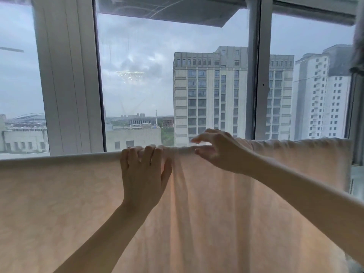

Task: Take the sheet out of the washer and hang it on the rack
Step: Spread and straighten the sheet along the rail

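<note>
Already over the rack: find the peach sheet [78,203] folded across the top rail, running from 9 o'clock to 3 o'clock through the lower half of the view, in front of the window frame [69,75]. Cannot see the rail itself under the fold.

Judge the cloth as thin, soft and light: lit through by daylight, falling in loose pleats toward 6 o'clock. Probably damp, so more likely to cling than to slide. Best taken at the top fold along the rail and spread sideways with small pulls.

Note the left hand [143,174] just left of centre, four fingers curled over the fold from the near side, thumb lying against the hanging face, gripping cloth. Note the right hand [220,152] just beside it at 2 o'clock, fingers half spread over the bunched fold. Too blurred to tell whether pinching or only touching. Gathered cloth from the hands toward 3 o'clock, smooth cloth toward 9 o'clock.
</note>
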`<state>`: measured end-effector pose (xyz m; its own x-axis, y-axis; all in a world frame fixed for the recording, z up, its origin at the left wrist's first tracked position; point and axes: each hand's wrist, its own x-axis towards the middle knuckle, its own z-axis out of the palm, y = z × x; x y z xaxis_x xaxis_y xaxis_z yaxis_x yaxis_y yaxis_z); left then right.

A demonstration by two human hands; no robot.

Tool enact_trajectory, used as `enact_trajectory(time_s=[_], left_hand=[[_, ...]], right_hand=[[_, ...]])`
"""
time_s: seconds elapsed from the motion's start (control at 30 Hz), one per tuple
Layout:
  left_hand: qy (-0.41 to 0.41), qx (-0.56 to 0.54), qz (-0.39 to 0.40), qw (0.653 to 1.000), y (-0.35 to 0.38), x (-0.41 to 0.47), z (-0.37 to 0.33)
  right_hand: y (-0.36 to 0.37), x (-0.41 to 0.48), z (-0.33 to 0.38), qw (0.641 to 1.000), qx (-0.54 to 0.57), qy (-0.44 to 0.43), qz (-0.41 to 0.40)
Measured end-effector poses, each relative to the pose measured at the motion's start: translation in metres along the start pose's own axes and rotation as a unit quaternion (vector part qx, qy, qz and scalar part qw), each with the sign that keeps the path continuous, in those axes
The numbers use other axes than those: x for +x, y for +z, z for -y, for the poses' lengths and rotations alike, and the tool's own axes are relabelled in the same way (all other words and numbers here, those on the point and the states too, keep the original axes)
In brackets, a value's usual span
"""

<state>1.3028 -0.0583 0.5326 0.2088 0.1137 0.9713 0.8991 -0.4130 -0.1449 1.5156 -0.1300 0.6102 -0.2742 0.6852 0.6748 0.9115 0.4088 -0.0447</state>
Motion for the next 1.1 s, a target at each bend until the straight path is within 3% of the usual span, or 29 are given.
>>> enact_trajectory(time_s=[0.13, 0.37, 0.5, 0.6, 0.77, 0.83, 0.97, 1.1], left_hand=[[0.005, 0.003, -0.017, 1.0, 0.0, -0.001, 0.004], [0.011, -0.018, -0.022, 1.0, 0.001, -0.002, 0.009], [0.01, -0.028, -0.014, 0.999, -0.002, -0.001, 0.002], [0.009, -0.026, -0.009, 1.0, -0.002, -0.001, 0.004], [0.034, -0.008, 0.011, 0.999, -0.002, 0.0, 0.001], [0.024, 0.0, 0.018, 1.0, -0.002, 0.001, -0.004], [0.007, 0.01, 0.026, 1.0, -0.005, 0.001, -0.003], [0.007, 0.016, 0.039, 0.999, -0.01, 0.0, 0.002]], right_hand=[[0.023, 0.01, 0.017, 0.998, 0.027, -0.056, -0.026], [0.026, 0.019, 0.016, 0.985, 0.138, 0.032, -0.1], [0.015, 0.022, 0.012, 0.99, 0.066, 0.031, -0.119], [-0.009, 0.015, -0.014, 0.988, -0.024, 0.091, -0.125], [-0.029, -0.008, -0.037, 0.968, -0.165, 0.178, -0.063], [-0.025, -0.007, -0.026, 0.964, -0.202, 0.164, -0.048], [-0.013, 0.001, 0.004, 0.994, -0.088, 0.054, -0.018], [-0.003, 0.003, 0.018, 0.998, -0.058, 0.017, -0.02]])
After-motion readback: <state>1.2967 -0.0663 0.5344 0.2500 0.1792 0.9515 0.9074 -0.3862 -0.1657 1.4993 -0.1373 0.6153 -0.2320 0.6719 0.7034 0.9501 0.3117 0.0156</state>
